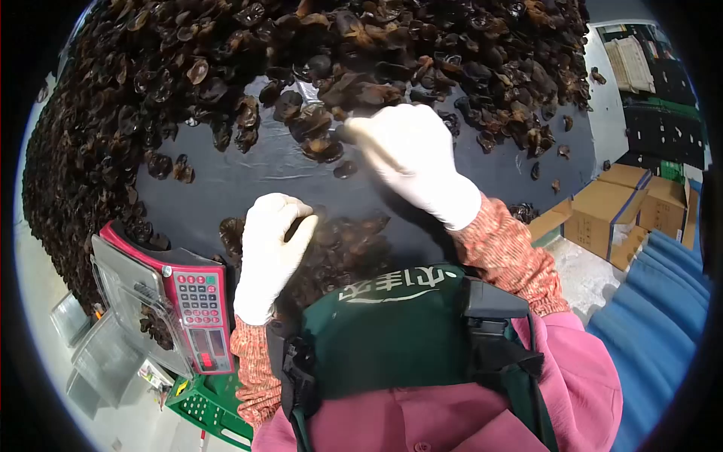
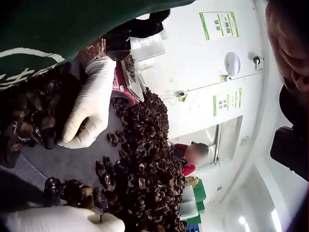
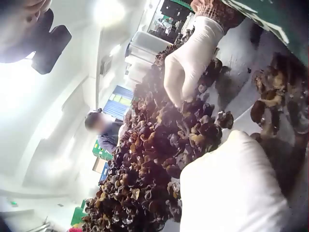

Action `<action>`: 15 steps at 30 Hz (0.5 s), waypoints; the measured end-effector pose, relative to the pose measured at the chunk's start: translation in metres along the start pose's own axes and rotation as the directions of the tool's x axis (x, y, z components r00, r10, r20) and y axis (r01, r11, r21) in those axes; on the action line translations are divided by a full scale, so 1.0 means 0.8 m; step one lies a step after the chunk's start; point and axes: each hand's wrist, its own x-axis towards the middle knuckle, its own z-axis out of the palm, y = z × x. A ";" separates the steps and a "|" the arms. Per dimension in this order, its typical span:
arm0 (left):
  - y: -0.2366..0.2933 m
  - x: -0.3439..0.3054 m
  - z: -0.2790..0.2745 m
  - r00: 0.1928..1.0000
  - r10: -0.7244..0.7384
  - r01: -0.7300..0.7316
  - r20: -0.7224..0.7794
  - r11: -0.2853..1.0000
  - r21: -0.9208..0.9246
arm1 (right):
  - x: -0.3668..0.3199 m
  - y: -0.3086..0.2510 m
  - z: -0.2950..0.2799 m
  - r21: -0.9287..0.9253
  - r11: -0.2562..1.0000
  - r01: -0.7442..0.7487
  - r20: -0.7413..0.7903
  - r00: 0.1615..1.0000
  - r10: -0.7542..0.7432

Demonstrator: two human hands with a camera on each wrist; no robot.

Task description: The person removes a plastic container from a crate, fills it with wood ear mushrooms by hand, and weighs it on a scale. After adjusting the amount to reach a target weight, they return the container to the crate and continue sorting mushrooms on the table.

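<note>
Dark brown wood ear mushrooms [image 1: 324, 34] lie heaped over a dark grey tabletop [image 1: 226, 177]. My right hand [image 1: 410, 154], in a white glove, is at the near edge of the heap. Its curled fingers pinch a small dark mushroom [image 1: 344, 134], blurred in the head view. My left hand [image 1: 273, 248], gloved too, is low over a smaller pile of mushrooms [image 1: 346, 245] by the apron. Its thumb and fingers curve toward each other, tips almost meeting; I cannot tell whether a mushroom is between them. The left wrist view shows dark mushrooms [image 2: 48, 135] right at those tips.
A red scale [image 1: 199, 294] with a keypad stands left of my left hand, above a green crate [image 1: 215, 403]. Cardboard boxes [image 1: 602, 215] are at the right, beside blue sheeting [image 1: 655, 301]. Other people [image 2: 186, 157] [image 3: 108, 135] are beyond the heap.
</note>
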 end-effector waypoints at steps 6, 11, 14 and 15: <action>-0.007 -0.001 0.006 0.996 0.056 -0.058 -0.076 0.998 -0.025 | 0.034 0.003 0.061 -0.056 0.998 0.004 0.114 0.994 0.002; -0.018 -0.004 0.009 0.992 -0.039 0.021 -0.124 0.989 -0.149 | 0.019 -0.008 0.019 0.297 0.874 -0.384 0.136 0.923 0.359; -0.016 0.002 -0.003 0.986 -0.158 0.138 -0.050 0.950 -0.279 | -0.001 -0.031 -0.015 0.453 0.847 -0.277 0.333 0.934 0.128; -0.016 0.003 -0.006 0.987 -0.160 0.142 -0.034 0.944 -0.299 | 0.005 -0.045 -0.032 0.447 0.849 -0.282 0.539 0.842 -0.004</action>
